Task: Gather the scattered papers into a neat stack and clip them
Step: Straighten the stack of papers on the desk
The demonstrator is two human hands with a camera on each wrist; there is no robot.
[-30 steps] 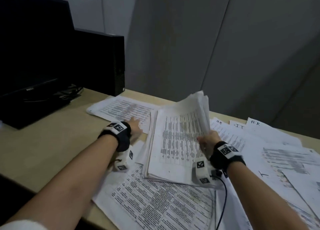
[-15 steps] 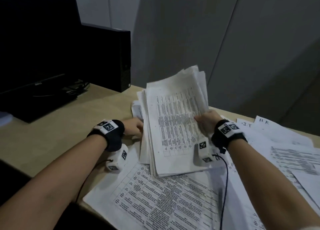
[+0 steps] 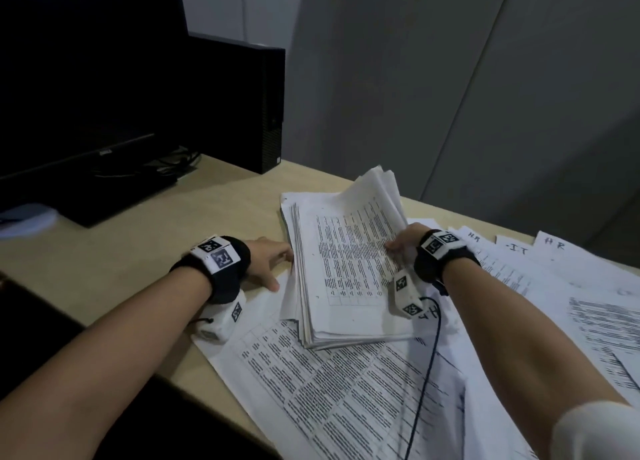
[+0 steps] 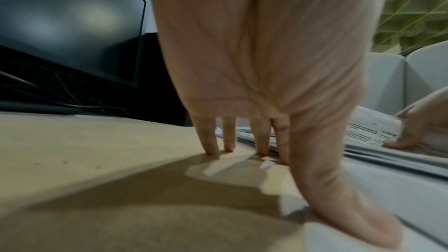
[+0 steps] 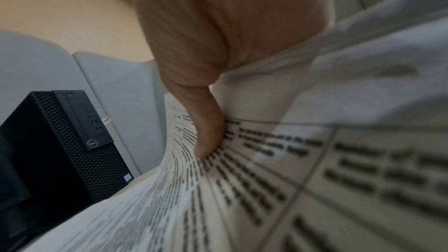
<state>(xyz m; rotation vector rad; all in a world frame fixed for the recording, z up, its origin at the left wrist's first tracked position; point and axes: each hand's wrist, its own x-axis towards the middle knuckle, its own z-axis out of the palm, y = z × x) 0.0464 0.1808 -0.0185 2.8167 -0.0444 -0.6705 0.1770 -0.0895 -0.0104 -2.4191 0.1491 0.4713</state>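
The desk (image 3: 131, 252) is light wood and runs across the lower half of the head view. At its far left stands a dark monitor (image 3: 79, 79), and just behind it a black computer tower (image 3: 242, 106). Loose printed sheets (image 3: 346, 397) lie spread over the near and right part of the desk, some overlapping; a few at the far right bear handwritten letters such as "HR" and "IT". No tray, box or folder shows in any view, so the papers rest directly on the desk or on one another.

The stack of papers (image 3: 349, 269) lies in the middle of the desk, on top of the loose sheets, its right edge lifted and its far corners fanned upward.

The left hand (image 3: 268, 259) is at the stack's left edge with its fingers (image 4: 208, 141) straight and spread, tips down on the desk and against the side of the paper, holding nothing. The right hand (image 3: 403, 246) grips the stack's right edge: the right wrist view shows the thumb (image 5: 208, 137) pressed on the printed top page while the paper curves up under the palm; the other fingers are hidden behind the sheets.
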